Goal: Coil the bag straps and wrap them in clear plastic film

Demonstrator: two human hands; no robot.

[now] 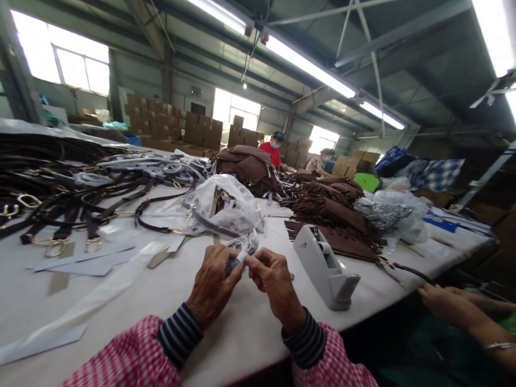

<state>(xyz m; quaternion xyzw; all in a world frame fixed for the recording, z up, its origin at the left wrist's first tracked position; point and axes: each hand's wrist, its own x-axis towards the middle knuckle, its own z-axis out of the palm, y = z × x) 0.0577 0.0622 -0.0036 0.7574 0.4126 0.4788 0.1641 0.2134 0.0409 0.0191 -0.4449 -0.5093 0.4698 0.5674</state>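
Near the middle of the white table point(157, 317), my left hand point(215, 282) is closed on a small wrapped bundle point(231, 264), grey and partly hidden by the fingers. My right hand point(274, 279) meets it from the right, thumb and forefinger pinched at a small white piece point(242, 256) on the bundle. Clear wrapping shows just behind the fingertips. A grey tape dispenser point(326, 269) stands to the right of my right hand. Beyond my hands lies an open white plastic bag point(229, 207) with wrapped parts inside.
Dark straps with gold buckles point(56, 244) cover the left side, near white paper strips point(92, 263). Brown fringed bags point(330, 209) are heaped behind the dispenser. Another person's hands point(455, 306) hold a strap at the right edge. Two people are across the table.
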